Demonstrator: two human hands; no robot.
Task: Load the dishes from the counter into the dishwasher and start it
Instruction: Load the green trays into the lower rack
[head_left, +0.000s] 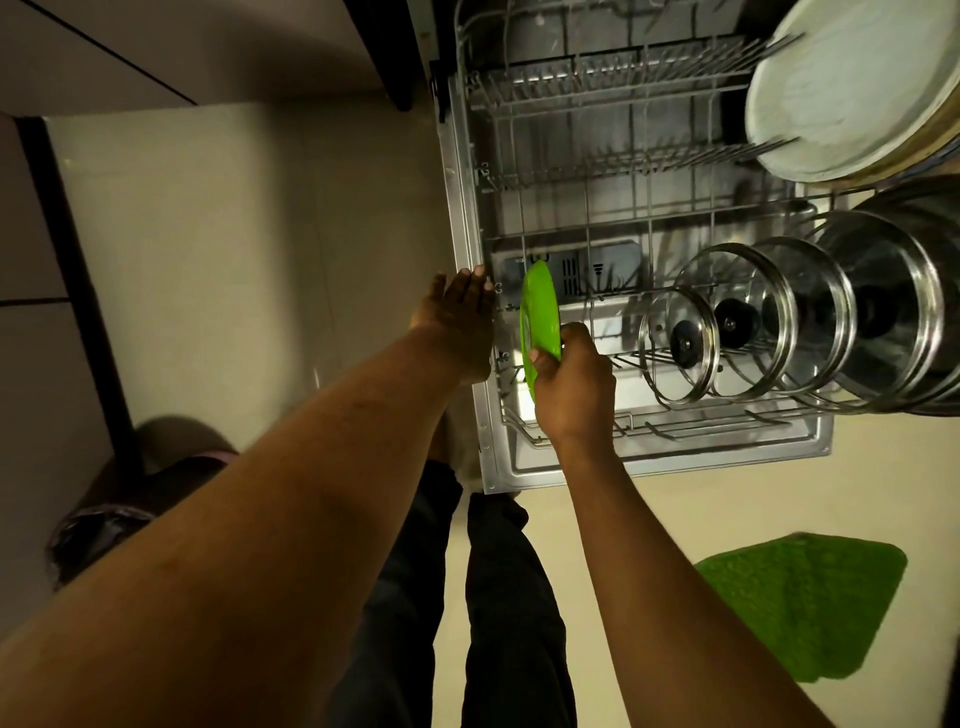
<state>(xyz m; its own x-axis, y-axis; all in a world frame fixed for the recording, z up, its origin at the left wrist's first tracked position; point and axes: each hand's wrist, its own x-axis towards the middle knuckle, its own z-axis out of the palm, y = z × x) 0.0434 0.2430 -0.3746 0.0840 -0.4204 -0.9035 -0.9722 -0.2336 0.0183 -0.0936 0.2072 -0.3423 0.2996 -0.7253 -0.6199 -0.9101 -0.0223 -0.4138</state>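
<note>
The dishwasher's lower rack (571, 135) is pulled out over the open door (675, 457). My right hand (571, 384) grips a green plate (539, 312) by its near edge and holds it upright on edge at the rack's near left corner. My left hand (460, 322) is just left of it, fingers straight, touching the rack's left side. Three glass lids (680, 348) with steel rims and black knobs stand in a row along the rack's right side, and a large steel lid (883, 312) stands behind them. A big white plate (841, 83) leans at the far right.
A green mat (800, 597) lies on the pale floor at the lower right. A bin with a dark liner (93, 525) stands at the lower left beside cabinet fronts (156, 62). My legs (467, 597) stand at the door's front left corner.
</note>
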